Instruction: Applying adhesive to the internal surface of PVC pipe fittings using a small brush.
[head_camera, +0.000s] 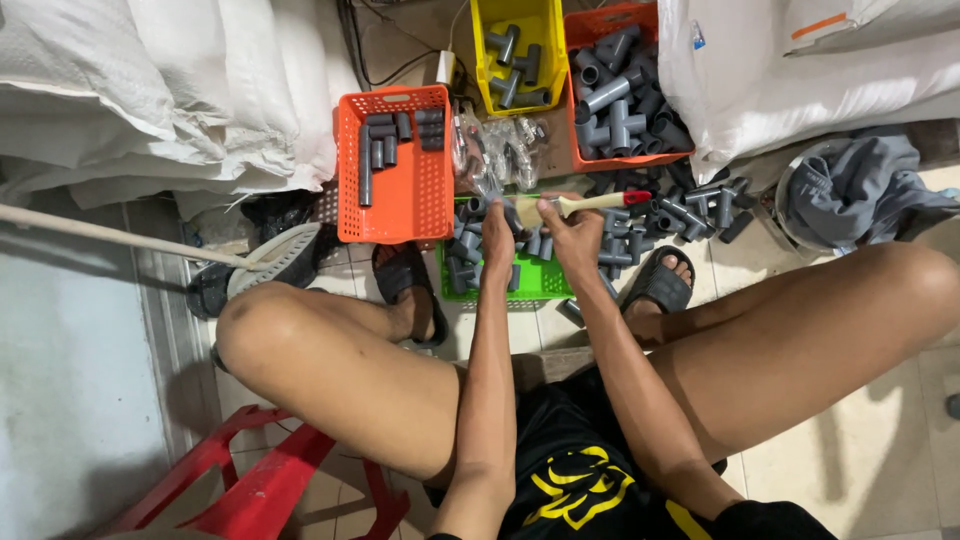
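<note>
While your left hand (497, 232) pinches a grey pipe fitting (478, 206) over the green basket (545, 285), your right hand (572, 232) grips a brush (580, 204) beside it; coating step, likely. Next: steady the bristles onto the fitting.

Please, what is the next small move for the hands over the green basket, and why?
Probably bring the brush in the right hand onto the grey pipe fitting at the left hand. The bristle end already points at that fitting, the two hands are close together above the green basket, and the fitting is lifted clear of it.
</note>
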